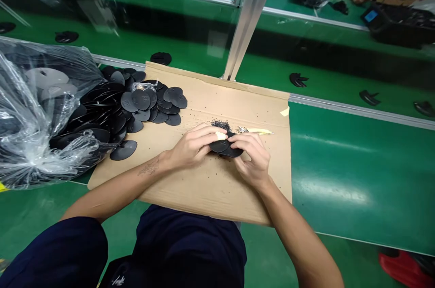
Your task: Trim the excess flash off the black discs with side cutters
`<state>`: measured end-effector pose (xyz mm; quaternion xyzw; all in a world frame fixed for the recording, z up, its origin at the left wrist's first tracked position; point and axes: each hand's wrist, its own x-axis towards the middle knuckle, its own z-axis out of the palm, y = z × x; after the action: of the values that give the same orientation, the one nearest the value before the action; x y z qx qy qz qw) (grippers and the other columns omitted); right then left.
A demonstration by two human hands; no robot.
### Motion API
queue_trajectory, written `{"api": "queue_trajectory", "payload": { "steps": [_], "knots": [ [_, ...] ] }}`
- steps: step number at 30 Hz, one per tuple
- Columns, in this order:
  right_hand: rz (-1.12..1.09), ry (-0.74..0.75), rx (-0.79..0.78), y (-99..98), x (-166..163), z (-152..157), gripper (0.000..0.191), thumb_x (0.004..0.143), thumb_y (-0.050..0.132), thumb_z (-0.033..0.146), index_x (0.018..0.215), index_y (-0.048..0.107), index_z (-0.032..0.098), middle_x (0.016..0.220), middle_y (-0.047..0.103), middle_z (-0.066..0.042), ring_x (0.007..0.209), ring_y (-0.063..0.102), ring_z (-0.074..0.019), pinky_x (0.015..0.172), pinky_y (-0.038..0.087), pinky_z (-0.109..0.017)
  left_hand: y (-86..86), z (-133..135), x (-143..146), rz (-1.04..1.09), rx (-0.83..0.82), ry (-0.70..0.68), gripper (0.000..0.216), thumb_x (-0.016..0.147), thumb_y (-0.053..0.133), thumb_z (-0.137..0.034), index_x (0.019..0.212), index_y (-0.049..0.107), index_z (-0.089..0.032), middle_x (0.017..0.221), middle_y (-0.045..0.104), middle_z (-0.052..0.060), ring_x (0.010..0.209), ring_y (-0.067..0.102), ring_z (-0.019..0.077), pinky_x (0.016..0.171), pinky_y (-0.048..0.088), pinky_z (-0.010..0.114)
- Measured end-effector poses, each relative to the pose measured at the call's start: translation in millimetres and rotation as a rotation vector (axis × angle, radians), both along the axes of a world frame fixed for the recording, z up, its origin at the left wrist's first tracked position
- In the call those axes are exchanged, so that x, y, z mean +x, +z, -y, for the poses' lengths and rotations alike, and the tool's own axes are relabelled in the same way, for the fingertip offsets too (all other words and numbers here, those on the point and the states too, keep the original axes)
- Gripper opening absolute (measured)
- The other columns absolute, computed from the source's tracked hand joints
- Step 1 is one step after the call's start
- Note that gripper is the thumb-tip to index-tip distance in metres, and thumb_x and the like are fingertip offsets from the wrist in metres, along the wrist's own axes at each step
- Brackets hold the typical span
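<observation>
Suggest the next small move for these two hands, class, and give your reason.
A sensible move might be to ease the overlapping black discs apart: they lie partly over one another between the left hand and the right hand, both with fingers on them, while the yellow-handled tool lies unheld on the cardboard.

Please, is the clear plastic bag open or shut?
The bag is open at its right side: black discs extend from it onto the cardboard.

Thin black discs point(231, 151), rounded, overlapping, held between left hand point(192, 146) and right hand point(253, 156)
</observation>
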<state>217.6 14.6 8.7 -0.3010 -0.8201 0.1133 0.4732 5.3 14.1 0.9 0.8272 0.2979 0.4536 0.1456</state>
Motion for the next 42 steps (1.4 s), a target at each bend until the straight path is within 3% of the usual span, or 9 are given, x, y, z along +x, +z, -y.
{"api": "queue_trajectory", "payload": {
  "steps": [8, 14, 18, 23, 28, 33, 38, 42],
  "knots": [
    [-0.011, 0.034, -0.112, 3.1, -2, 3, 0.024, 0.086, 0.059, 0.004, 0.093, 0.064, 0.026, 0.097, 0.077, -0.003, 0.09, 0.07, -0.0213, 0.081, 0.056, -0.043, 2.6, 7, 2, -0.249, -0.045, 0.093, 0.029, 0.095, 0.049, -0.014, 0.121, 0.06, -0.014, 0.118, 0.069, 0.014, 0.104, 0.065, 0.0254, 0.092, 0.054, 0.043],
    [-0.33, 0.036, -0.572, 7.7, -8, 3, 0.009, 0.087, 0.072, 0.023, 0.086, 0.063, 0.024, 0.093, 0.072, -0.003, 0.088, 0.069, -0.019, 0.079, 0.057, -0.036, -0.3, 7, 2, -0.058, -0.083, 0.118, 0.03, 0.098, 0.058, -0.027, 0.125, 0.057, -0.014, 0.107, 0.072, 0.012, 0.094, 0.067, 0.0215, 0.084, 0.057, 0.036],
    [-0.472, 0.041, -0.814, 8.7, -8, 2, 0.027, 0.08, 0.082, 0.041, 0.081, 0.061, 0.024, 0.084, 0.065, -0.001, 0.076, 0.063, -0.0162, 0.068, 0.056, -0.031, -0.2, 8, 2, 0.055, -0.099, 0.137, 0.025, 0.099, 0.06, -0.028, 0.119, 0.064, -0.015, 0.101, 0.073, 0.009, 0.089, 0.066, 0.0188, 0.079, 0.057, 0.032],
    [-0.498, 0.058, -0.996, 10.6, -8, 1, 0.044, 0.07, 0.087, 0.055, 0.079, 0.057, 0.024, 0.077, 0.055, 0.003, 0.058, 0.054, -0.0114, 0.049, 0.05, -0.027, -2.1, 9, 2, 0.162, -0.191, 0.098, 0.026, 0.099, 0.061, -0.031, 0.118, 0.067, -0.015, 0.095, 0.074, 0.007, 0.079, 0.066, 0.015, 0.072, 0.055, 0.027],
    [-0.481, 0.089, -1.008, 11.4, -10, 1, 0.043, 0.073, 0.085, 0.055, 0.079, 0.057, 0.023, 0.077, 0.054, 0.003, 0.059, 0.053, -0.0103, 0.05, 0.051, -0.025, 0.6, 11, 4, 0.198, -0.274, 0.067, 0.032, 0.093, 0.069, -0.042, 0.109, 0.069, -0.014, 0.094, 0.074, 0.008, 0.083, 0.069, 0.0167, 0.075, 0.055, 0.028],
    [-0.479, 0.128, -1.0, 9.0, -10, 2, 0.043, 0.073, 0.085, 0.054, 0.079, 0.057, 0.023, 0.077, 0.055, 0.003, 0.058, 0.054, -0.01, 0.049, 0.051, -0.024, 5.1, 11, 6, 0.194, -0.232, 0.054, 0.024, 0.097, 0.065, -0.038, 0.101, 0.068, -0.015, 0.087, 0.072, 0.006, 0.078, 0.067, 0.0147, 0.071, 0.054, 0.026],
    [-0.433, 0.119, -0.958, 5.5, -8, 2, 0.04, 0.077, 0.082, 0.055, 0.082, 0.058, 0.023, 0.077, 0.057, 0.002, 0.058, 0.056, -0.0109, 0.049, 0.053, -0.025, 4.6, 11, 5, 0.128, -0.189, 0.069, 0.025, 0.099, 0.06, -0.039, 0.104, 0.065, -0.015, 0.089, 0.072, 0.007, 0.078, 0.066, 0.0155, 0.071, 0.054, 0.028],
    [-0.365, 0.116, -0.883, 5.3, -6, 2, 0.033, 0.084, 0.076, 0.053, 0.089, 0.067, 0.022, 0.085, 0.065, -0.002, 0.067, 0.061, -0.0146, 0.058, 0.056, -0.029, 4.7, 11, 4, 0.104, -0.161, 0.062, 0.024, 0.101, 0.057, -0.037, 0.107, 0.063, -0.015, 0.09, 0.071, 0.007, 0.08, 0.066, 0.0157, 0.071, 0.054, 0.028]
  ]
}}
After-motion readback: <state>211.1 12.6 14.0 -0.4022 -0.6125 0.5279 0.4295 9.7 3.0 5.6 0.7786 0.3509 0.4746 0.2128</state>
